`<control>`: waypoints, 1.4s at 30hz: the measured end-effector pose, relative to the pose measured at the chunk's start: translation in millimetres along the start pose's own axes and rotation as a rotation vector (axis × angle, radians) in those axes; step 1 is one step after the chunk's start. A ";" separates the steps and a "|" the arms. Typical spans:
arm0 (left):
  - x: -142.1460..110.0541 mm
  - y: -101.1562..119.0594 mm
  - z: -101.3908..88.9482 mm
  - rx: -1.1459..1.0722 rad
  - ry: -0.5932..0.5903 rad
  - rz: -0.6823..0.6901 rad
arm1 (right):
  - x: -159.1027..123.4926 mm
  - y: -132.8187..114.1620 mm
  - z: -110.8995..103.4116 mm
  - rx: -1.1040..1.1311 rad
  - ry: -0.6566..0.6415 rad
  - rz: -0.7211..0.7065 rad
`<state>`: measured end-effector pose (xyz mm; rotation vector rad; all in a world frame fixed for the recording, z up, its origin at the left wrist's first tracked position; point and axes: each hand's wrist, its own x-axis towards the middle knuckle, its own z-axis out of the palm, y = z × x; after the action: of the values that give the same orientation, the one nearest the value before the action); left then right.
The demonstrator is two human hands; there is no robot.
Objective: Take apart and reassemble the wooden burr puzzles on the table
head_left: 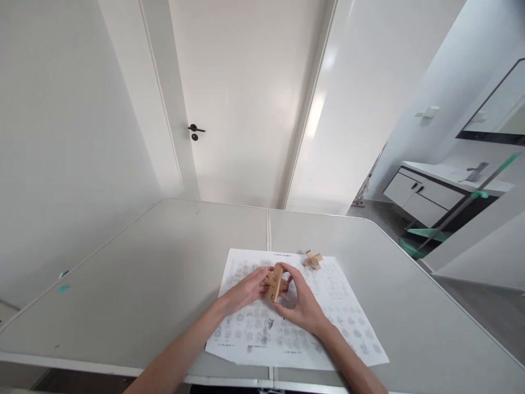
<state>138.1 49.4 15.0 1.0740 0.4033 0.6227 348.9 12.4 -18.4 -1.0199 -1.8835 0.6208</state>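
My left hand (245,290) is closed around a partly joined wooden burr puzzle (269,280), steadying it from the left. An upright wooden puzzle piece (275,284) with a dark number on its end crosses the front of it. My right hand (304,305) grips that piece, thumb at its lower end and index finger at its top. Beyond my right hand, a second wooden burr puzzle (313,260), cross-shaped, rests on the printed sheet (353,306). My fingers hide part of the held puzzle, and how its pieces lock together cannot be made out.
The sheet, printed with rows of small diagrams, lies on a grey folding table (135,284) with a centre seam (268,230). A white door (246,98) stands beyond the far edge. To the right are a washbasin cabinet (426,191) and a green-and-grey mop-like pole (463,205).
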 end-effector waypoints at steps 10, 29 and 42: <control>3.3 -5.1 -6.6 -0.055 0.044 -0.027 | 3.9 -3.5 -0.7 -0.021 0.036 -0.001; 6.3 -10.2 -17.6 -0.149 0.133 -0.011 | 5.2 -5.6 -2.5 -0.031 0.038 -0.014; 6.1 -1.6 -7.9 0.089 0.222 0.056 | 5.1 6.7 -0.7 -0.121 0.096 -0.010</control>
<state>138.6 58.2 10.1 1.1073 0.6001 0.7831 350.7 20.3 -20.7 -1.0980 -1.8589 0.4485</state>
